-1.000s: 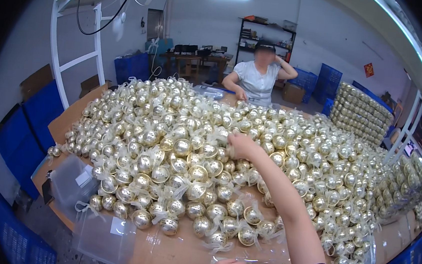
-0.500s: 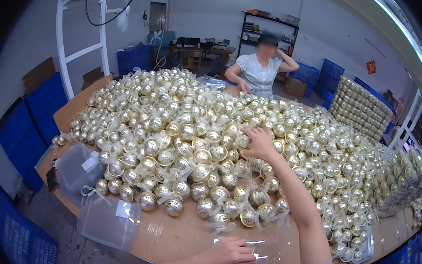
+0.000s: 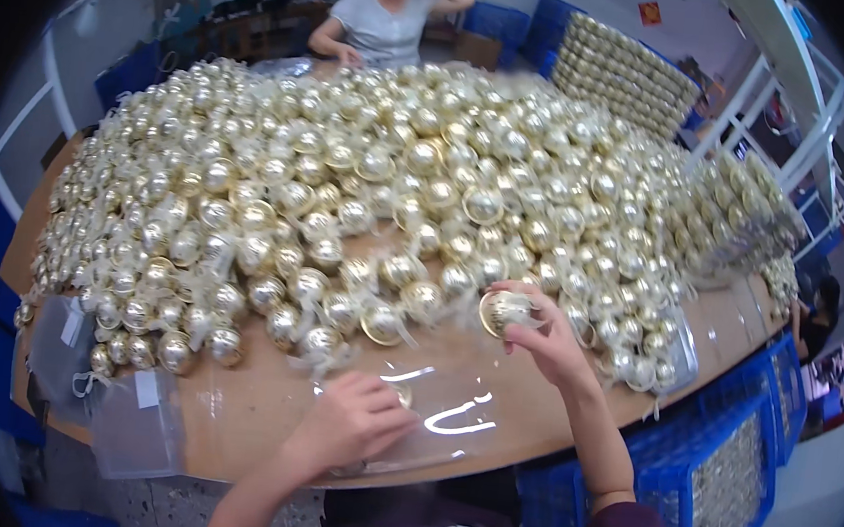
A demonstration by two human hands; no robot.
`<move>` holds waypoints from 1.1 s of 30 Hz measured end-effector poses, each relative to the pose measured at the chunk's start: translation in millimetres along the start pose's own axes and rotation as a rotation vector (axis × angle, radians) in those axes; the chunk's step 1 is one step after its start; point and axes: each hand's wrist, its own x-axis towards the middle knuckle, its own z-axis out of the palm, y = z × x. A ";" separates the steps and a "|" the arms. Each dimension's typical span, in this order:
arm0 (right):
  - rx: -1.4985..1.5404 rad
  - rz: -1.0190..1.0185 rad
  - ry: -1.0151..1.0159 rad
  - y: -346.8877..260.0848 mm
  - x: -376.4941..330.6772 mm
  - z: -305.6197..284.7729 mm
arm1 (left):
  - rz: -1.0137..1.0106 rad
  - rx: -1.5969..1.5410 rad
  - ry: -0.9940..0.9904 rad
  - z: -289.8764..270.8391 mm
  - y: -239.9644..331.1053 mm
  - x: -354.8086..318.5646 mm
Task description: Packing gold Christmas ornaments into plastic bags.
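Observation:
In my right hand [image 3: 544,332] is a shiny gold ball ornament [image 3: 500,314] with a pale sheer ribbon, gripped between thumb and fingers above the table's near side. My left hand [image 3: 360,421] rests low over clear plastic packaging [image 3: 449,416], its fingers curled inward. A small gold rounded edge [image 3: 402,394] peeks out at its fingertips; the rest is hidden, so what the hand grips cannot be made out. Beyond both hands spreads a big heap of similar gold balls [image 3: 327,253] with ribbons.
Clear plastic boxes [image 3: 136,429] lie at the table's left edge. Packed clear trays of balls [image 3: 619,75] are stacked at the far right. Across the heap sits a person [image 3: 383,24] in a light top. Blue crates [image 3: 669,486] stand below right.
My right hand has come back from the heap toward me with a gold ball in it. My left hand stays low over the clear plastic. The view has turned downward and to the right.

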 end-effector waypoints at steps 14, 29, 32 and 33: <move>-0.102 -0.071 0.019 41.5 -80.7 -14.7 | -0.023 0.057 0.069 5.7 12.9 0.6; -0.268 0.086 -0.146 48.7 -92.6 31.2 | -0.084 0.077 0.027 3.2 11.1 -3.8; -0.082 0.183 -0.274 57.7 -74.3 35.0 | -0.099 0.031 0.033 4.7 10.5 0.3; -0.105 0.215 -0.360 57.1 -67.1 35.0 | -0.103 0.034 0.034 5.2 10.8 -0.8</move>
